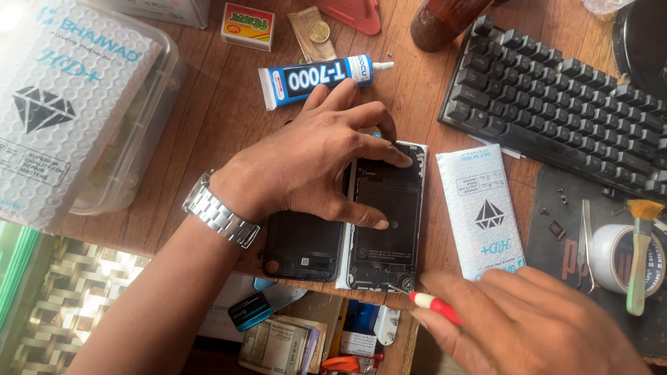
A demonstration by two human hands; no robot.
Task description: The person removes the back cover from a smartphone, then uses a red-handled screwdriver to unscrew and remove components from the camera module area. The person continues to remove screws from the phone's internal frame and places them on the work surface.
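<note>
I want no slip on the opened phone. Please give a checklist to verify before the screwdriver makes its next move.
1. Left hand steadies the opened phone: ok.
2. Right hand grips the screwdriver: ok.
3. Tip sits at the lower corner of the phone: ok.
4. Tip seated in a screw head: cannot tell.
5. Glue tube lies apart, cap on: ok.
6. Phone fully on the table: not ok, it is at the edge.

surface: brown wooden table (pixel 208 118) | floor: patterned tiles (pixel 62 312) at lower left | light: bright daylight
</note>
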